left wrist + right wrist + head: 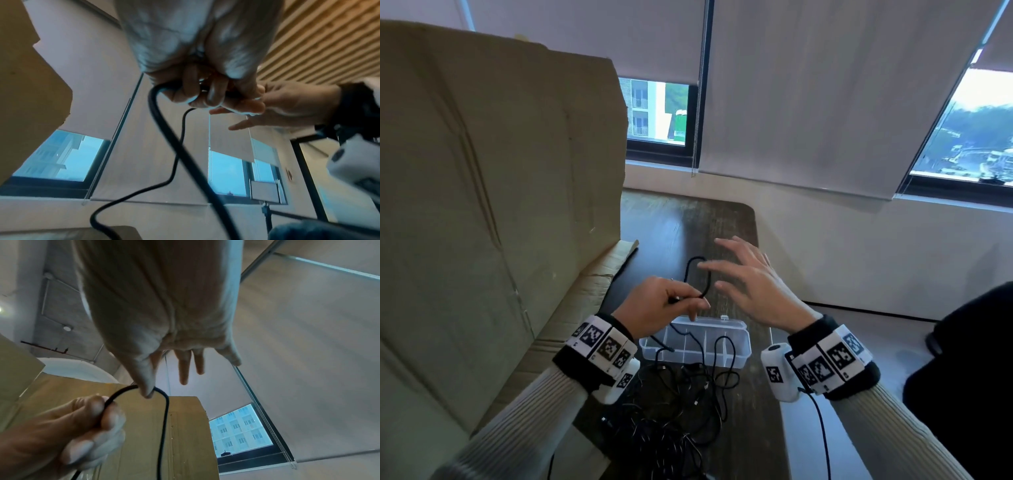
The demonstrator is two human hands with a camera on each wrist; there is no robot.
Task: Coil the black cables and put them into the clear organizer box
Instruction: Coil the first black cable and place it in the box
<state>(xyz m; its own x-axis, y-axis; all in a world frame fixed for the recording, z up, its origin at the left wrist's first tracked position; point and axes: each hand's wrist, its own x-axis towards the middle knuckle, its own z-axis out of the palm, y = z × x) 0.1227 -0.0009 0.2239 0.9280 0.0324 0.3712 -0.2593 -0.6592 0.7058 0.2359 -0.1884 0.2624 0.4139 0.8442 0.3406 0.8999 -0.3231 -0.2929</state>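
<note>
My left hand [686,303] pinches a thin black cable [689,267] and holds a small loop of it above the table. In the left wrist view its curled fingers [213,94] grip the cable [164,126], which hangs down from them. My right hand [722,270] hovers beside the loop with fingers straight and spread. In the right wrist view its thumb [146,386] touches the top of the loop [165,404]. The clear organizer box [743,347] stands open just below both hands, with cable strands draped across its compartments. A tangle of black cables [674,421] lies in front of it.
A big cardboard sheet [500,171] leans up along the left side, close to my left arm. The dark wooden table [688,222] runs on toward the wall under the windows. A dark object [969,359] sits at the right edge.
</note>
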